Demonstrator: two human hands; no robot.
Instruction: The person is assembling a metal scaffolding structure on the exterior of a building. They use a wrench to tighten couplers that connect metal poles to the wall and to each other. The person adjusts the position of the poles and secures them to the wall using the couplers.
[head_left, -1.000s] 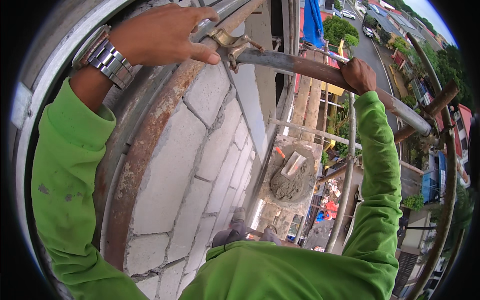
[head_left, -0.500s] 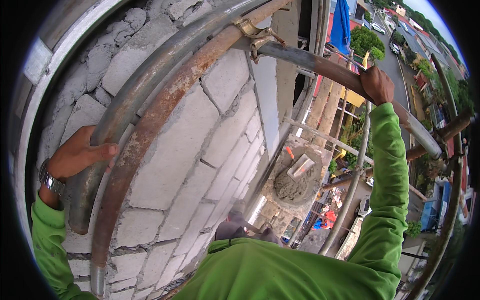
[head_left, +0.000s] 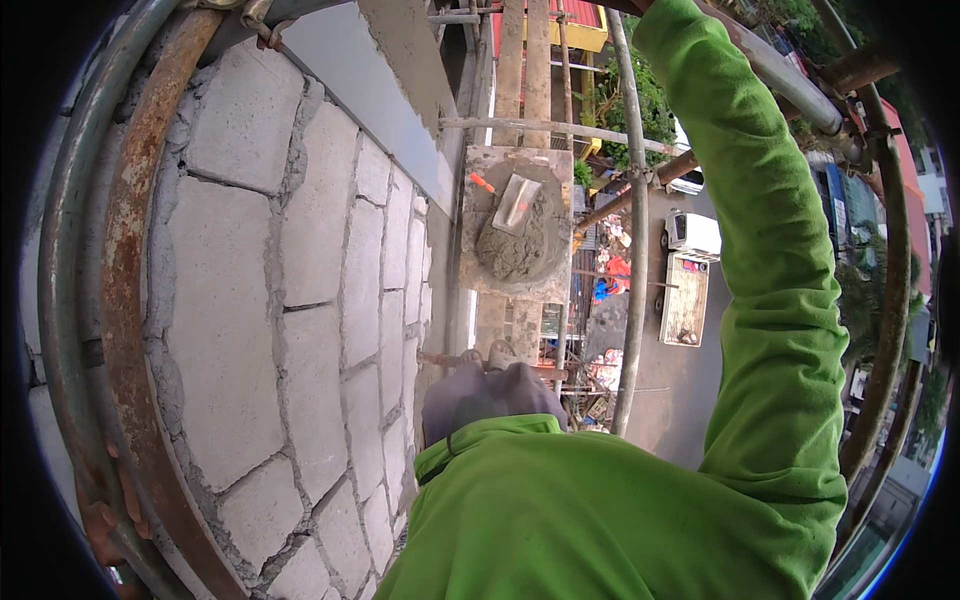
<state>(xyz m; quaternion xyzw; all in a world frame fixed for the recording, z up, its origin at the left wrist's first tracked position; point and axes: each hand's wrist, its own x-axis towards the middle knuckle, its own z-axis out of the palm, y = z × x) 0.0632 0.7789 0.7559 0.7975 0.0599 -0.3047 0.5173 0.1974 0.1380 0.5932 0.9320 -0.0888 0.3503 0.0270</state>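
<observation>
At the lower left rim, my left hand is closed round a grey metal scaffold pipe, its fingers partly showing in the shade. A rusty pipe runs alongside, in front of the wall of pale blocks. My right arm, in a green sleeve, reaches up to the top edge, where the hand is cut off from view. Below me a trowel lies on wet grey mortar on a mortar board.
Wooden planks and an upright scaffold pole stand beside the mortar. Another pole curves down the right rim. Far below, a white truck is on the street. A grey panel edges the block wall.
My view has tilted downward and swung, bringing my feet, the mortar and the truck further into view. The right hand has gone past the top edge; the left hand sits nearer the lower left rim.
</observation>
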